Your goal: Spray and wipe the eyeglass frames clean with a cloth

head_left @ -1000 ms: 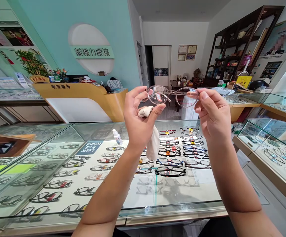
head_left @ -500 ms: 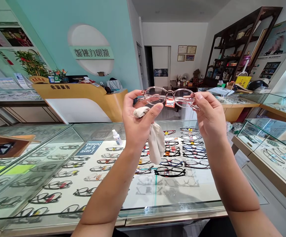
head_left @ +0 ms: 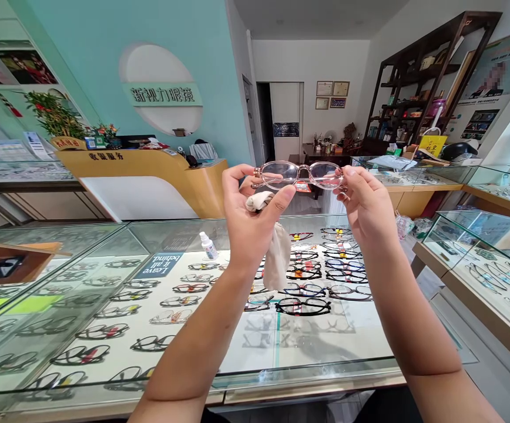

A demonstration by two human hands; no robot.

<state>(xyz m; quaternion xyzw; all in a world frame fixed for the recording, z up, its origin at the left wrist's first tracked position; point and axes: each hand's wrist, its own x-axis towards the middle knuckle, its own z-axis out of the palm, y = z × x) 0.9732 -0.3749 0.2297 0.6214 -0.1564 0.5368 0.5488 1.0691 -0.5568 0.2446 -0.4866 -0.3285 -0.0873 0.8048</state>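
A pair of clear pinkish eyeglasses (head_left: 303, 170) is raised above the glass display case, with an orange-and-white tag partly visible behind the frame. My left hand (head_left: 255, 217) is closed on the left end of the frame, its thumb near the lower rim of the left lens. The same hand also grips a cream cleaning cloth (head_left: 277, 258), which hangs down from the palm. At the opposite end, my right hand (head_left: 365, 197) pinches the frame by the hinge, fingers curled. Below the glasses, several dark eyeglasses (head_left: 303, 306) sit in rows at the case.
The glass display case (head_left: 237, 376) spans the foreground. A small white spray bottle (head_left: 208, 245) stands on it beside a blue "Leave it all behind" card (head_left: 160, 265). A wooden box (head_left: 12, 264) is at left, another glass case (head_left: 488, 258) at right, and a yellow-fronted counter (head_left: 149, 176) behind.
The eyeglasses have tilted in my hands, so the temples and tag show less beneath the rims. My right hand has shifted slightly left, and the cloth has swung a little.
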